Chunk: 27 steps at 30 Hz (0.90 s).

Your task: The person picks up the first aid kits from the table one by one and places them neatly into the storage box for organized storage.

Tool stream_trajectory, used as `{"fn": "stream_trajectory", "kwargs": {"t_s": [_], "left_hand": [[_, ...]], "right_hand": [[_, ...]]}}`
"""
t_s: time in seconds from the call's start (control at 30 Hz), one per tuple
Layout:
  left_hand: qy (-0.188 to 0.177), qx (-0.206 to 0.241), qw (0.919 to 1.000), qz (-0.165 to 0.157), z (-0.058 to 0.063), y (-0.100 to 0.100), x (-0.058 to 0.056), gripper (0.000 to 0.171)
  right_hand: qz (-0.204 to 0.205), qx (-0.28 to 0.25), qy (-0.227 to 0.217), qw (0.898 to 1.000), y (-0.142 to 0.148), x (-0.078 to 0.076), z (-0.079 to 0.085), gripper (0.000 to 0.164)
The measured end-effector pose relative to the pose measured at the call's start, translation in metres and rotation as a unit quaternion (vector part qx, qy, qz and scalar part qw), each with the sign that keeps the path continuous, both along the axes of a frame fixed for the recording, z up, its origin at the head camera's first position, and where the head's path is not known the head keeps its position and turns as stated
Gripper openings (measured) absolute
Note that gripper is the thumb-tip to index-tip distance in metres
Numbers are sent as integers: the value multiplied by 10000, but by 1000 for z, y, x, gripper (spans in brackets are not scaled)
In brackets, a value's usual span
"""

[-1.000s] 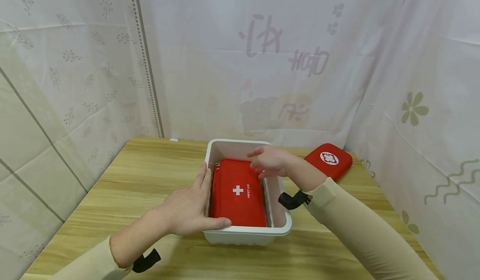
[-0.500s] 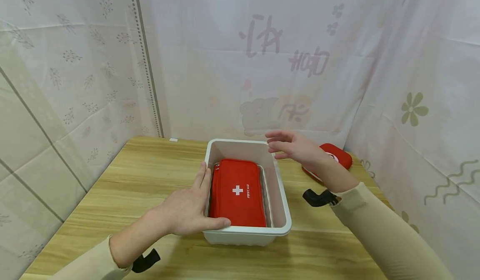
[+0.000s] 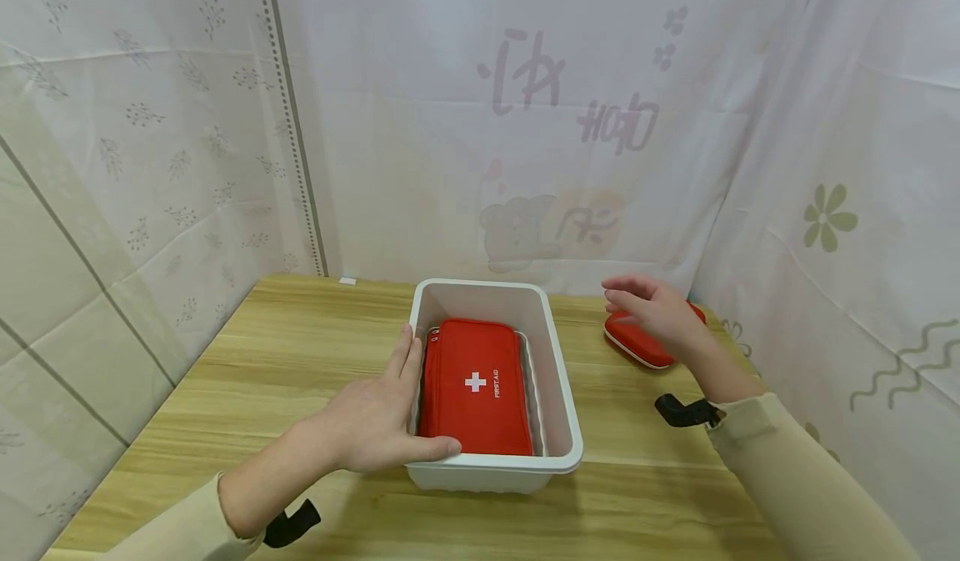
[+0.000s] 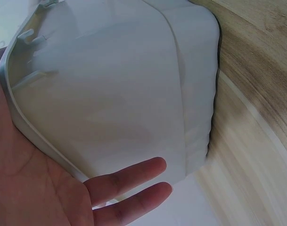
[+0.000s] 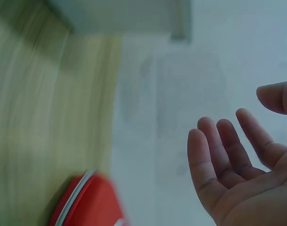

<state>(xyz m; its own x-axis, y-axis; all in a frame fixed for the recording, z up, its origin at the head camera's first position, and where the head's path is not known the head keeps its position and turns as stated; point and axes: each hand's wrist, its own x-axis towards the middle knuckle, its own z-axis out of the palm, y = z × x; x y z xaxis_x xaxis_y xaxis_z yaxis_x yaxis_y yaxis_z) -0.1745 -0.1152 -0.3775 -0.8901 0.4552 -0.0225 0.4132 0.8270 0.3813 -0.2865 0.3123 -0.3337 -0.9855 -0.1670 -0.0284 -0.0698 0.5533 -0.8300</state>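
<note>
A white plastic bin stands mid-table with a red first aid pouch lying flat inside, white cross and lettering facing up. My left hand rests on the bin's near left corner, thumb along the front rim and fingers stretched along the left side. In the left wrist view, two of its fingers extend across the outer wall. To the right of the bin, my right hand hangs empty with loosely bent fingers. It partly hides a red zippered case on the table behind it; the case's emblem is covered in the head view.
A light wood-grain table lies under everything. Patterned curtains enclose it at the back and both sides. A small white piece sits at the back left edge. Beside the pouch, a greyish wavy-edged strip shows in the bin.
My right hand has withdrawn from above the pouch, over the bin's right rim, to a spot in front of the red case. The left hand and bin stay put.
</note>
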Motion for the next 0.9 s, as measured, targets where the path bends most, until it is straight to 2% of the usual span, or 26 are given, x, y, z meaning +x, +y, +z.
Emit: {"fn": "stream_trajectory", "kwargs": {"t_s": [0.13,0.27,0.43,0.63,0.8,0.9], "left_hand": [[-26,14,10000,15,0,0,0,144],[-22,-12,10000,-1,-1,0,0,146],[-16,-11,10000,-16,0,-1,-1,145],[-46,-26,10000,-8,0,-2,0,144],[-64,-43,10000,-43,0,-2,0,143],[-76,-56,9999,-41,0,-2,0,142]], "right_hand": [[-349,386,-40,9986,31,-8,-24,57],[-595,1224,21,9907,60,-14,-47,59],[-951,2367,241,9666,82,-26,-69,62],[-1439,2949,101,9446,92,-39,-86,81],[-1408,3609,145,9218,96,-44,-98,96],[-1307,3829,129,9144,96,-47,-101,95]]}}
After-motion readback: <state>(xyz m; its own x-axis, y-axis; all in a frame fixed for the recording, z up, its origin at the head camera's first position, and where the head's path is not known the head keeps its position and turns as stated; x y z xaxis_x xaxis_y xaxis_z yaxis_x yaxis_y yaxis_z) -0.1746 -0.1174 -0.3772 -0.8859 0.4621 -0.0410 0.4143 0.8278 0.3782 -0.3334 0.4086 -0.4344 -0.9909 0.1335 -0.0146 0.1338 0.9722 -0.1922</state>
